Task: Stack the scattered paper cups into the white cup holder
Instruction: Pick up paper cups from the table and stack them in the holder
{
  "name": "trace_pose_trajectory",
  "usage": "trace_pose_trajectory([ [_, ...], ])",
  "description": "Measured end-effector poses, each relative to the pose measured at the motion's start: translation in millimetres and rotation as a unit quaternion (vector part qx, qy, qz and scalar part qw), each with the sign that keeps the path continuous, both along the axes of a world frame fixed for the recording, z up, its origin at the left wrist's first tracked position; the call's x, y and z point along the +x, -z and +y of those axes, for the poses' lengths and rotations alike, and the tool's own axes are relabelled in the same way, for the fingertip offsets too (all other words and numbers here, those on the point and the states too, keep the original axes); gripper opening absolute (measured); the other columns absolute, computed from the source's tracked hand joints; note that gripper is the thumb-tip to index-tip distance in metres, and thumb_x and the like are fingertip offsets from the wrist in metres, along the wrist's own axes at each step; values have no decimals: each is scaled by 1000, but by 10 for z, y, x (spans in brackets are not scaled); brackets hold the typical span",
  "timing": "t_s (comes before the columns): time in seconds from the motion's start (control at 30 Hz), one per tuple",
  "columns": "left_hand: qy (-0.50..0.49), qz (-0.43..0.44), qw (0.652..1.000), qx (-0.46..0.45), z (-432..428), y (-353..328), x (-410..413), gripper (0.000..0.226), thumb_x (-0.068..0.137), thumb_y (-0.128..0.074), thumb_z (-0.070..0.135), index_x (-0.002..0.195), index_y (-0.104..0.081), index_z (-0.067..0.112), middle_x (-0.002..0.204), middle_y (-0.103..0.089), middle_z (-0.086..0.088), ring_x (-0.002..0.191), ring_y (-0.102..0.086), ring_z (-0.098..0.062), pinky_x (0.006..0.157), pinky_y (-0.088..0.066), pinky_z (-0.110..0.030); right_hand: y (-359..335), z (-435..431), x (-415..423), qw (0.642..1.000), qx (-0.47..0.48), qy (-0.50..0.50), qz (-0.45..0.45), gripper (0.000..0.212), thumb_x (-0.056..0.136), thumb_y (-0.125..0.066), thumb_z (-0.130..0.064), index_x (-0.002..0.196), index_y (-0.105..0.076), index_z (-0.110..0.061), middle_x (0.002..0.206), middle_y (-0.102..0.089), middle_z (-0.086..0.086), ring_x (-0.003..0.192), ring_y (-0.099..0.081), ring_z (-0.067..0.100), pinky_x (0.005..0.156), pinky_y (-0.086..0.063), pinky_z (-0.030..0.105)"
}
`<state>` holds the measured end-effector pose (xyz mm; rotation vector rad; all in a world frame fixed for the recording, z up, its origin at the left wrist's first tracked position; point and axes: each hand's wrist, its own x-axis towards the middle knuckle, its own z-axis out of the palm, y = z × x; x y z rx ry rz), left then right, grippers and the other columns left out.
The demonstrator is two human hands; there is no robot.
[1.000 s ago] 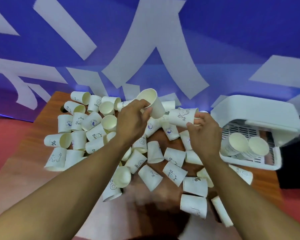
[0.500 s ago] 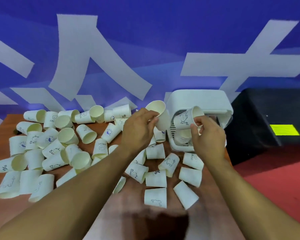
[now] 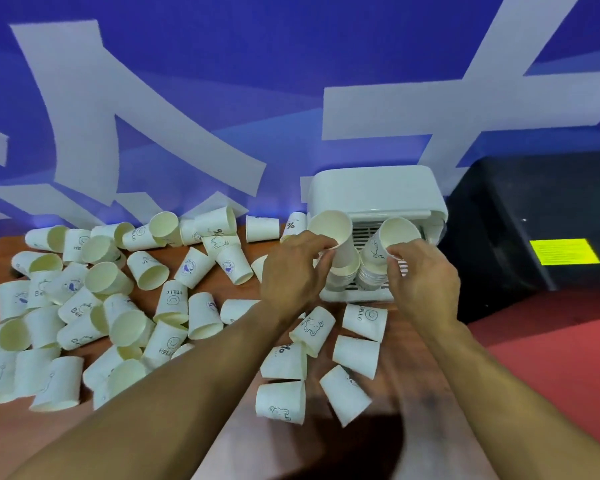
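Both hands have carried their paper cups from above the pile to the white cup holder (image 3: pixel 374 192). Left hand (image 3: pixel 291 271) pinches a plain cup (image 3: pixel 336 237), right hand (image 3: pixel 423 282) a printed cup (image 3: pixel 388 242), each nesting into a stack (image 3: pixel 343 277). Many scattered cups (image 3: pixel 118 299) remain on the wooden table (image 3: pixel 406 393).
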<state>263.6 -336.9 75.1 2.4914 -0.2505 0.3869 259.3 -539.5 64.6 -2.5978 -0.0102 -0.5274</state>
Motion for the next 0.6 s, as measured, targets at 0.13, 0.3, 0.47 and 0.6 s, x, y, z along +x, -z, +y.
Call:
trace_pose_trajectory([
  [0.13, 5, 2, 1000, 3, -136, 95, 38, 13, 91, -64, 28, 101, -72, 25, 98, -71, 7, 86, -64, -15, 68, -50, -27, 92, -79, 4, 1000, -4, -10, -21, 20, 71, -75, -2, 87, -73, -14, 84, -67, 3, 83, -64, 30, 52, -53, 37],
  [0.3, 8, -12, 1000, 0, -276, 171, 73, 12, 89, -67, 24, 99, -73, 21, 97, -71, 3, 86, -66, -19, 68, -54, -32, 170, -140, 22, 997, -29, -22, 61, 17, 80, -70, -11, 94, -73, -20, 90, -65, -2, 84, -60, 25, 55, -51, 38],
  [0.47, 14, 0, 1000, -6, -328, 230, 107, 12, 91, -66, 22, 99, -73, 19, 97, -71, 1, 87, -66, -21, 69, -55, -36, 274, -188, 88, 988, -39, -71, 134, 19, 91, -56, -19, 103, -71, -19, 99, -61, -3, 93, -55, 23, 67, -51, 40],
  [0.6, 15, 6, 1000, -1, -304, 283, 118, 12, 94, -65, 25, 99, -73, 18, 97, -70, 1, 87, -65, -20, 70, -54, -37, 389, -178, 127, 984, -34, -97, 143, 15, 92, -57, -19, 92, -70, -13, 94, -60, 1, 86, -52, 25, 60, -49, 41],
])
